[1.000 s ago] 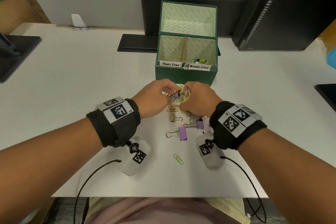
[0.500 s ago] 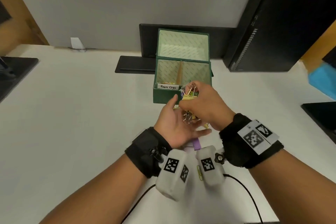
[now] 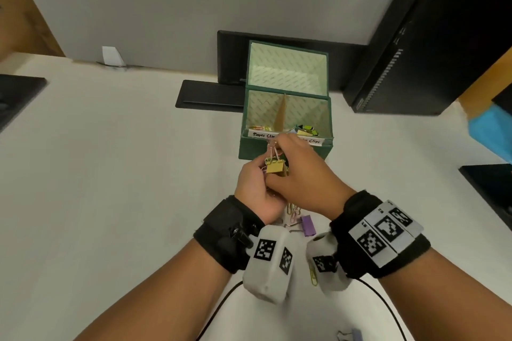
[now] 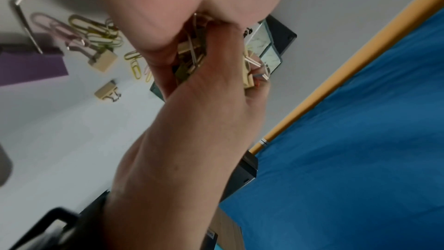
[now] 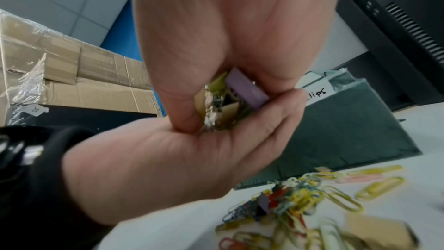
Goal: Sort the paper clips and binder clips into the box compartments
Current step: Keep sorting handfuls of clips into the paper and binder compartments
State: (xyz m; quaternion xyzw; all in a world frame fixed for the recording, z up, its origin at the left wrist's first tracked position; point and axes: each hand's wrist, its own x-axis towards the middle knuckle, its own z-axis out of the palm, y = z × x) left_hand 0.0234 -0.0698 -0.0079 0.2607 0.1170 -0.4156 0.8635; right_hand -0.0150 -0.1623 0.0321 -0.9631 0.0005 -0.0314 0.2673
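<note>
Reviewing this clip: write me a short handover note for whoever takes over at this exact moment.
Left hand: palm up in front of the green box, cupping a bunch of binder clips.
Right hand: fingers pinching that same bunch from above.
Done: some clips already lie in both labelled compartments.
Left: drop the held bunch into the binder side, then sort the loose paper clips and the purple binder clip on the table.

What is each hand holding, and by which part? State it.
Both hands share one bunch of binder clips: left hand cups it underneath, right hand pinches it from above.
</note>
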